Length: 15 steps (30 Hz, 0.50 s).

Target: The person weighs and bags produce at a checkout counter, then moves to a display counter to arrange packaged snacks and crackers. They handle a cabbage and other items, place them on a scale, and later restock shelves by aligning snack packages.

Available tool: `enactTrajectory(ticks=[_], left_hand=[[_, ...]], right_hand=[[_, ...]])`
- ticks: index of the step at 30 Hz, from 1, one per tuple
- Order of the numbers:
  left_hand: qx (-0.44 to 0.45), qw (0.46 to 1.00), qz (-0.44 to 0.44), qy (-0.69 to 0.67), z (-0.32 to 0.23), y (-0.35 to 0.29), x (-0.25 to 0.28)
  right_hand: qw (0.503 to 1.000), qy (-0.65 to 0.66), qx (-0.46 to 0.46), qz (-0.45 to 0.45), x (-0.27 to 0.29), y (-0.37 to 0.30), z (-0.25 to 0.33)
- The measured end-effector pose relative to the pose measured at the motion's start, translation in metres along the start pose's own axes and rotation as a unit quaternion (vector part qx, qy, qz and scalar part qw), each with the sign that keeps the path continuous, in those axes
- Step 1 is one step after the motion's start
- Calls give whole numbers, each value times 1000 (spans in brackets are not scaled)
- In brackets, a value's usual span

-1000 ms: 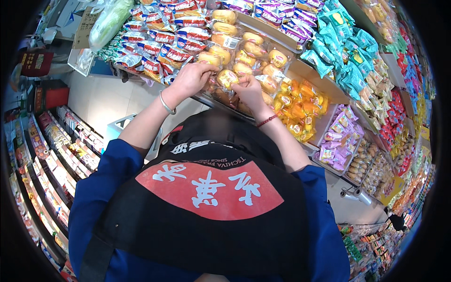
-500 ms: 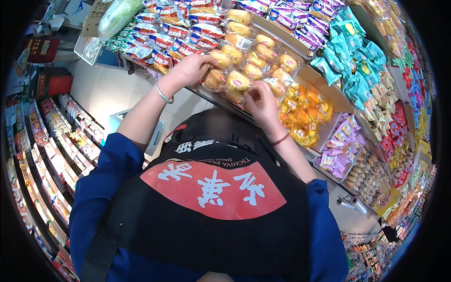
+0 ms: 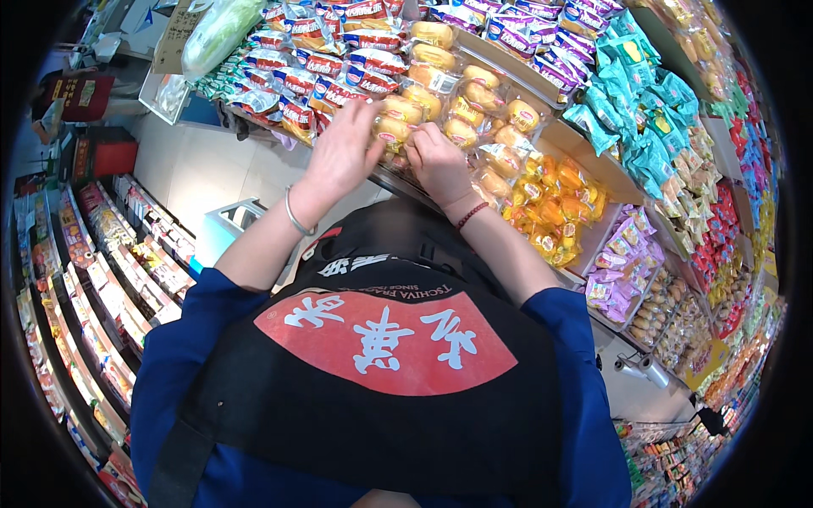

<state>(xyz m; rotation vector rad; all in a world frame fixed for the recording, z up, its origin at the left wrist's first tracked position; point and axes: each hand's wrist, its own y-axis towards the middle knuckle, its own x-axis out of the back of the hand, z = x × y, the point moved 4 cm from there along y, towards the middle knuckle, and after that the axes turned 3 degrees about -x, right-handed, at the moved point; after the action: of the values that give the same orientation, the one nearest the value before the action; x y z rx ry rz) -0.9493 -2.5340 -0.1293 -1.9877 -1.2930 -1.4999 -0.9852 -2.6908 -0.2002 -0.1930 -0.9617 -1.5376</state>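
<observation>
Clear-wrapped packs of small golden buns (image 3: 400, 108) stand in a row along the near edge of the display. My left hand (image 3: 343, 151) lies against the left side of the nearest pack, fingers stretched forward and thumb apart. Close on the right, my right hand (image 3: 442, 166) has its fingers curled in a pinch at the lower right edge of the same bun pack (image 3: 392, 131). Its fingertips are partly hidden, but they seem to grip the wrapping. More wrapped buns (image 3: 464, 110) lie just beyond and to the right.
Red-and-white snack bags (image 3: 318, 63) fill the display's left side, near a bagged cabbage (image 3: 222, 34). Orange-yellow packets (image 3: 555, 203), purple packets (image 3: 622, 262) and teal bags (image 3: 631, 102) lie to the right. A blue-and-white container (image 3: 224, 229) is on the floor at left, by stocked shelves (image 3: 118, 279).
My right hand has moved left to the nearest bun pack. My left hand has shifted slightly back, its fingers now straighter beside the pack. The pack's buns sit at a different angle.
</observation>
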Motion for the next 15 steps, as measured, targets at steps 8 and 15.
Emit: enactTrajectory(ticks=[8,15], left_hand=[[-37,998,33,-28,9,-6,-40],[-34,999,31,-14,5,-11,-37]], right_hand=[[995,67,-74,-10,26,4,-1],[941,-183,-271,87,105,-51,-62]])
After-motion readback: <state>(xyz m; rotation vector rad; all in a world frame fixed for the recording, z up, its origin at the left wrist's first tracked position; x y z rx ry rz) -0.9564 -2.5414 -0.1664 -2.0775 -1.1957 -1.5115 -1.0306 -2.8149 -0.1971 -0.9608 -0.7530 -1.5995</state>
